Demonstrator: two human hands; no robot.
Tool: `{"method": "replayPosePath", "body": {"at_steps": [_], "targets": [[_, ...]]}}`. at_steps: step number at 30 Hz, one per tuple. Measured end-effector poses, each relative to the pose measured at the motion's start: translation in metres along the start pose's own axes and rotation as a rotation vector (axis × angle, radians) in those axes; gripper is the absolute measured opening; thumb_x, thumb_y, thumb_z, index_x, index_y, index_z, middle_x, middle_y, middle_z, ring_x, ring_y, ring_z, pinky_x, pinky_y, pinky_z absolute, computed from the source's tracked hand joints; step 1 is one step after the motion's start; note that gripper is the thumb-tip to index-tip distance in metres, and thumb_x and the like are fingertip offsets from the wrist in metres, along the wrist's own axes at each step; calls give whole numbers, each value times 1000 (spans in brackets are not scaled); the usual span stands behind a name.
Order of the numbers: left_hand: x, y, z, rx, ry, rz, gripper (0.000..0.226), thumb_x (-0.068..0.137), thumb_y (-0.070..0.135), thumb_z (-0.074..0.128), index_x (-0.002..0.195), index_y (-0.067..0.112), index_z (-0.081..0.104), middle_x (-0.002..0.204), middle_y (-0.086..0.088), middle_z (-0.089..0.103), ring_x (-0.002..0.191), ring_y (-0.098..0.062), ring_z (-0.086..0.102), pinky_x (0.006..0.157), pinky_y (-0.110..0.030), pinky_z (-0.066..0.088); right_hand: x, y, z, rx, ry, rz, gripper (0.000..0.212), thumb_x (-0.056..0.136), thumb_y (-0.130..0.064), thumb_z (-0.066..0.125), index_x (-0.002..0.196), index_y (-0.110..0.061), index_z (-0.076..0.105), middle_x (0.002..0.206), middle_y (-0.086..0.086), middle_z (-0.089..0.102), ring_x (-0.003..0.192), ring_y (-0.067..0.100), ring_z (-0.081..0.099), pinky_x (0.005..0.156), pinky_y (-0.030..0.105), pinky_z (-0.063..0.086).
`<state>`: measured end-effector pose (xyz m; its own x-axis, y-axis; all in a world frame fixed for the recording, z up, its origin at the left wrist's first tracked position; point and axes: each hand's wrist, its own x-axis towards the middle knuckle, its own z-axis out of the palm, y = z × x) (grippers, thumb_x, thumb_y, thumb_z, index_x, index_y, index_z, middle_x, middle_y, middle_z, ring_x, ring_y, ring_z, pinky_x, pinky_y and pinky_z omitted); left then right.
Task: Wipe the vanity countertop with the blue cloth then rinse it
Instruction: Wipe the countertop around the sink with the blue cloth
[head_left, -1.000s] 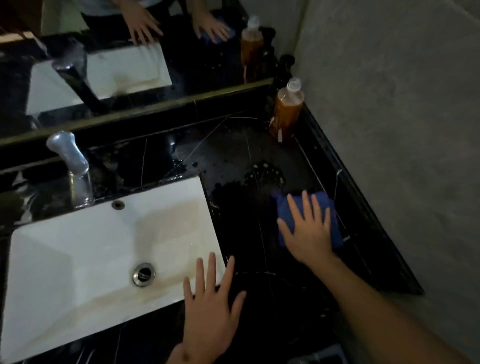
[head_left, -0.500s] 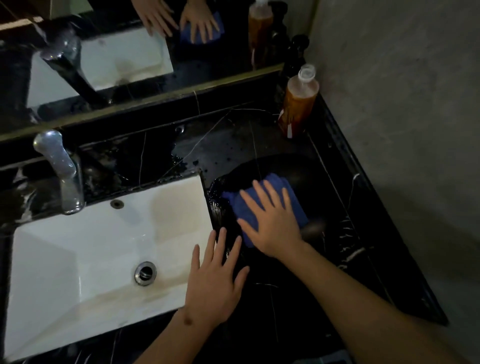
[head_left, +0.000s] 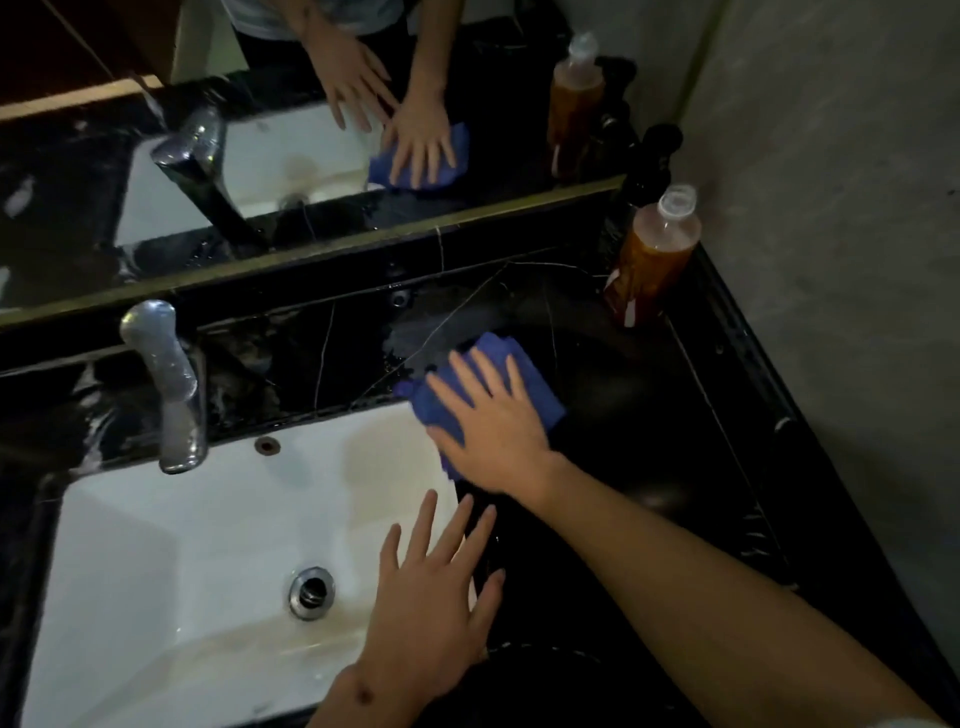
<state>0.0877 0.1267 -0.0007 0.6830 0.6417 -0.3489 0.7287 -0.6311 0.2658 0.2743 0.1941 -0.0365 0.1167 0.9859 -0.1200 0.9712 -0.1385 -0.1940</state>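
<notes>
Blue cloth (head_left: 498, 364) under flat right hand (head_left: 493, 426)

dim room: a grey plaster wall (head_left: 831, 182) on the right, a gold-edged mirror (head_left: 104, 171) behind, light low.

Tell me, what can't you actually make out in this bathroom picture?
Head view only:
- Blue cloth: mostly covered by the right hand.
- Dark bottle behind the amber bottle: lost in shadow.
- Countertop: too dim to judge wetness.
- Sink: front edge cut off by the frame.
</notes>
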Motion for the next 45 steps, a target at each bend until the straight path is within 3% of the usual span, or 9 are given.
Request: {"method": "replayPosePath", "body": {"at_steps": [6, 12, 18, 24, 30, 35, 39, 42, 45], "targets": [[4, -1, -4, -10, -15, 47, 53, 95, 54, 39, 145, 40, 43, 155, 7, 42, 144, -25, 38, 105, -48, 43, -54, 56, -1, 31, 40, 45, 64, 95, -63, 27, 154, -37, 27, 165, -2, 22, 153, 22, 13, 123, 51, 7], [48, -21, -15, 45, 53, -21, 56, 99, 60, 18, 150, 42, 30, 160, 8, 33, 149, -30, 27, 107, -57, 39, 39, 89, -19, 35, 62, 152, 67, 96, -64, 23, 156, -37, 19, 167, -2, 15, 154, 22, 5, 124, 50, 1], [59, -15, -7, 36, -23, -93, 62, 91, 60, 37, 149, 37, 37, 157, 5, 39, 143, -30, 39, 98, -54, 47, 111, 106, -23, 22, 135, 173, 64, 96, -60, 35, 154, -32, 29, 160, 3, 29, 150, 28, 17, 123, 51, 6], [55, -9, -16, 12, -65, -121, 81, 80, 71, -5, 156, 42, 2, 165, 13, -9, 153, -26, -12, 119, -51, 13, 20, 81, -14, 159, 146, 244, 74, 96, -61, 31, 157, -19, 23, 164, 8, 21, 153, 26, 14, 124, 47, 3], [50, 0, -18, -11, -87, -136, 83, 78, 69, -6, 156, 39, -3, 167, 8, -8, 153, -28, -8, 120, -50, 17, -111, 96, -4, 110, 134, 335, 84, 93, -70, 16, 155, -15, 29, 164, 6, 21, 152, 20, 12, 122, 38, -2], [53, 4, -23, -12, -101, -150, 83, 80, 70, -7, 156, 37, -5, 166, 8, -11, 153, -26, -11, 121, -49, 17, -73, 93, -4, 69, 226, 601, 75, 96, -61, 24, 152, -13, 37, 159, 15, 33, 148, 31, 29, 122, 52, 17], [53, 3, -23, -3, -125, -155, 68, 98, 63, 17, 156, 36, -6, 166, 8, -12, 153, -27, -11, 119, -47, 24, -48, 92, -6, 88, 266, 709, 74, 94, -61, 28, 147, -13, 46, 152, 23, 42, 143, 39, 36, 116, 61, 26], [50, 7, -24, -30, -160, -160, 70, 99, 60, 22, 155, 38, -13, 165, 9, -17, 153, -27, -11, 112, -43, 36, -65, 97, -9, 44, 262, 787, 72, 90, -68, 31, 146, -26, 46, 150, 21, 42, 138, 41, 37, 110, 62, 28], [53, 7, -29, -11, -173, -149, 70, 100, 60, 23, 155, 37, -14, 165, 7, -18, 153, -27, -12, 111, -41, 37, -69, 101, -8, 34, 245, 822, 78, 91, -67, 25, 150, -19, 40, 154, 23, 38, 141, 42, 33, 114, 61, 25]]}}
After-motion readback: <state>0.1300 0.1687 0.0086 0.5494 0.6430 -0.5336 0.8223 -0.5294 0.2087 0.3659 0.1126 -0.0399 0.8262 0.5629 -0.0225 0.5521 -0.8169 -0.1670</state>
